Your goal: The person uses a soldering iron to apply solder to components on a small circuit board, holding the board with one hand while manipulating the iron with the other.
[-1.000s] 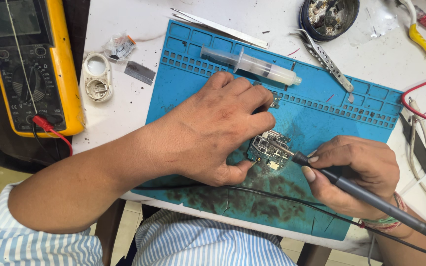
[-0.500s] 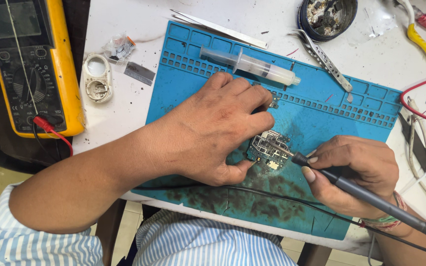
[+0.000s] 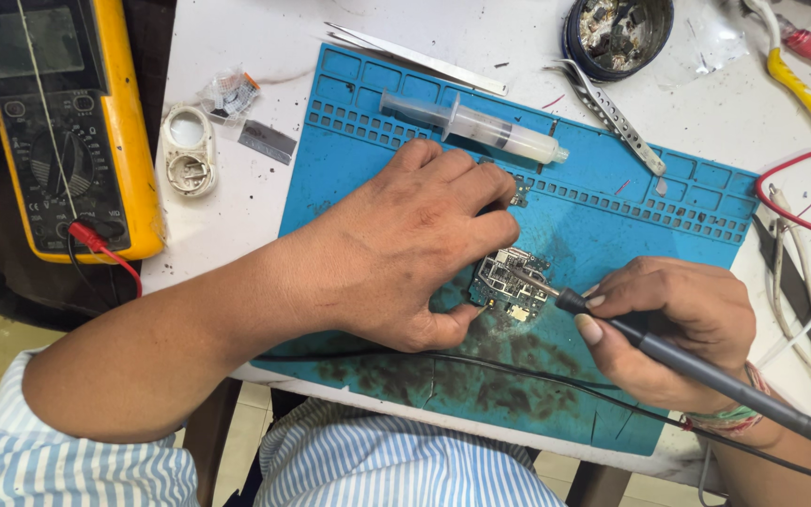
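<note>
A small circuit board point(image 3: 511, 280) lies on a blue work mat point(image 3: 668, 216). My left hand point(image 3: 415, 244) rests flat on the mat and pins the board's left edge with thumb and fingertips. My right hand point(image 3: 673, 324) grips a dark soldering iron point(image 3: 706, 376) like a pen. The iron's metal tip touches the top of the board. A black cable runs from the iron across the mat's near edge.
A syringe point(image 3: 476, 122) lies on the mat's far edge. Tweezers point(image 3: 415, 56), a second pair of tweezers point(image 3: 612, 113) and a round dark tin point(image 3: 617, 28) sit beyond. A yellow multimeter point(image 3: 68, 131) stands at left beside a small white tin point(image 3: 188, 150). Red and white wires point(image 3: 800, 216) crowd the right.
</note>
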